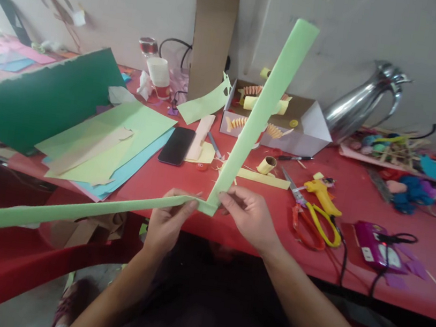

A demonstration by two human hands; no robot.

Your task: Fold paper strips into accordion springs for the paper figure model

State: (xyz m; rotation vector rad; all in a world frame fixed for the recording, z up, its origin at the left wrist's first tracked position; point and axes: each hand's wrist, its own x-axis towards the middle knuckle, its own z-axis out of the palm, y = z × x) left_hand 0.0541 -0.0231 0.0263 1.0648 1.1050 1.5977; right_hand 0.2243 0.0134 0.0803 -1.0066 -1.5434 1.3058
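Note:
Two long light-green paper strips meet at a corner between my hands. One strip (264, 105) rises up and away toward the wall; the other strip (52, 212) runs out to the lower left. My left hand (167, 224) pinches the left strip just beside the corner. My right hand (249, 216) grips the overlapped corner from the right. Both hands hover at the near edge of the red table (412, 250).
On the table lie yellow-handled scissors (315, 220), a yellow glue gun (323, 194), a black phone (176, 145), stacked coloured paper sheets (110, 148), a dark green sheet (36, 94), a white box of paper pieces (292, 125), a metal jug (356, 104) and a purple device (376, 251).

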